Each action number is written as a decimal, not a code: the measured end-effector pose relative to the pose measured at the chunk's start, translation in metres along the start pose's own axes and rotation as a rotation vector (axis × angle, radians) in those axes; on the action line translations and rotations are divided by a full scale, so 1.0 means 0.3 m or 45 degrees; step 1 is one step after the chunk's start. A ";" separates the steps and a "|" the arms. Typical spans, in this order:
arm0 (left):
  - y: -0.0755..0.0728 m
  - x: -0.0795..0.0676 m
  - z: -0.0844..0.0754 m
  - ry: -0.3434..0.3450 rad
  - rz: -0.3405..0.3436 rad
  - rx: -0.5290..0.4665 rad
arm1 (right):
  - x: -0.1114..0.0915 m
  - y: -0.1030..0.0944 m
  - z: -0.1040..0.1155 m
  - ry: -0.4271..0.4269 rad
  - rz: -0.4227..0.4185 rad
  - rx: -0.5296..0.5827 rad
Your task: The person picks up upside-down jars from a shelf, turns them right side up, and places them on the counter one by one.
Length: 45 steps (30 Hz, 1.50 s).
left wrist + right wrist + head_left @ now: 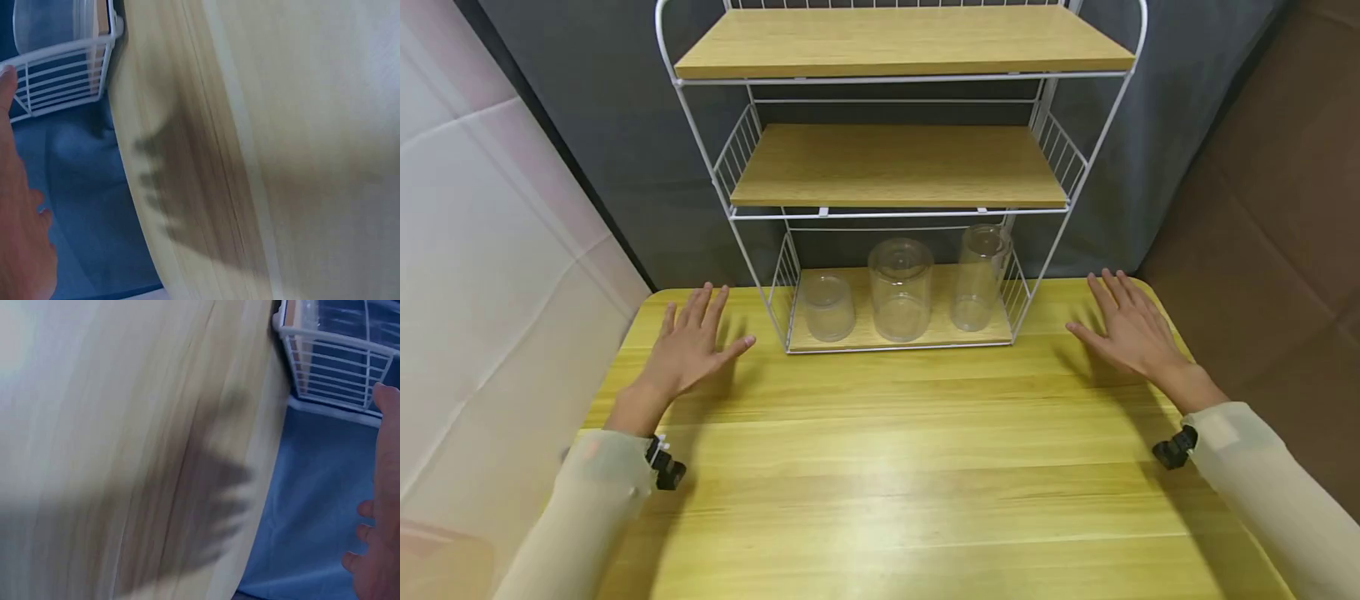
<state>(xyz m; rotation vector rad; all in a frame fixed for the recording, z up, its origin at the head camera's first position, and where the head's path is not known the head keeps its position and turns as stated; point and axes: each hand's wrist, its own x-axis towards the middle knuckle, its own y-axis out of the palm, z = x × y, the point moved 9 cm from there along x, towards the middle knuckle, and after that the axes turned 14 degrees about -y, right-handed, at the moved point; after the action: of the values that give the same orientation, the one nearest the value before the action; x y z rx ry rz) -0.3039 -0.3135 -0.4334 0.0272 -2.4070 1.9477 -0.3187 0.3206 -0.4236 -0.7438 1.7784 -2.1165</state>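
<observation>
My left hand [688,346] hovers over the table's left side with fingers spread, holding nothing; its shadow falls on the wood below. On the right, my other hand [1127,329] is likewise spread above the table, apart from anything. Between them stands a white wire rack with wooden shelves. Its bottom shelf [865,335] bears three clear glass vessels: a short jar [828,310] at left, a wider, taller jar [901,292] in the middle, and a tall narrow glass [981,279] at right. Each wrist view catches a hand at its edge and a lower corner of the rack.
The middle shelf [898,167] and top shelf [902,42] are bare wood. A yellowish wooden table [880,450] stretches in front of the rack. Dark grey cloth [602,150] hangs behind, a white sheet [490,250] at left and a brown one [1277,208] at right.
</observation>
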 end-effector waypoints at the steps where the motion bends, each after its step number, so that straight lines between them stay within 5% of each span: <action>1: -0.005 -0.008 -0.010 0.021 -0.030 -0.008 | -0.001 -0.008 0.008 -0.013 -0.021 -0.001; 12: -0.083 -0.095 -0.102 0.204 -0.341 -0.080 | 0.000 -0.109 0.103 -0.173 -0.291 -0.014; 21: -0.171 -0.189 -0.190 0.451 -0.785 -0.236 | -0.002 -0.226 0.223 -0.333 -0.626 -0.026; 25: -0.187 -0.221 -0.246 0.555 -0.893 -0.269 | -0.014 -0.282 0.282 -0.401 -0.772 -0.026; 36: -0.188 -0.232 -0.425 0.741 -0.888 -0.320 | -0.007 -0.422 0.490 -0.650 -1.021 -0.056; 45: -0.134 -0.151 -0.479 0.635 -0.741 -0.330 | 0.093 -0.475 0.616 -0.809 -0.808 -0.177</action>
<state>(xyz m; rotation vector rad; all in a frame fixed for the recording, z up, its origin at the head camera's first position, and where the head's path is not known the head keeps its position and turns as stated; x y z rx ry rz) -0.2535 -0.1819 -0.3662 0.1854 -1.9985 1.2105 -0.2245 0.1820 -0.2590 -1.9650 1.4442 -1.7437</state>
